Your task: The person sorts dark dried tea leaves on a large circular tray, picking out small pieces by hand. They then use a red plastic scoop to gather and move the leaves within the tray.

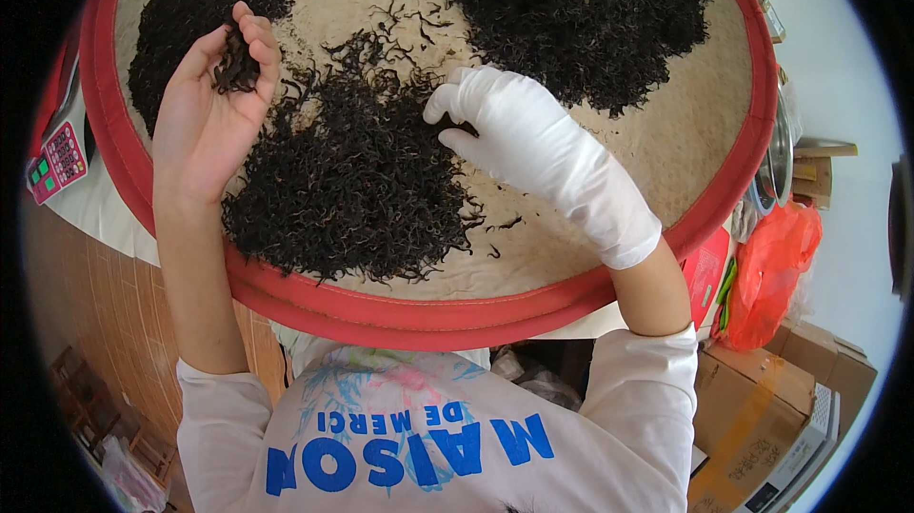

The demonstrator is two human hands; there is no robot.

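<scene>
My bare left hand [221,95] is palm up with its fingers curled around a small clump of dark, twisted dried leaves [238,63], probably tea. It hovers between the left leaf pile [193,6] and the near leaf pile [357,184]. My right hand [510,110] wears a white glove and is at the near pile's right edge. Its thumb and forefinger are bent and apart, and no leaf shows clearly between them. Under the piles is a round, beige cloth-lined tray [692,135] with a red fabric rim.
A large leaf pile [585,6] covers the tray's far right, with loose leaves [407,13] scattered beside it. A scale with a pink keypad [61,163] stands at left. At right are metal bowls [782,142], a red plastic bag [775,270] and cardboard boxes [750,406].
</scene>
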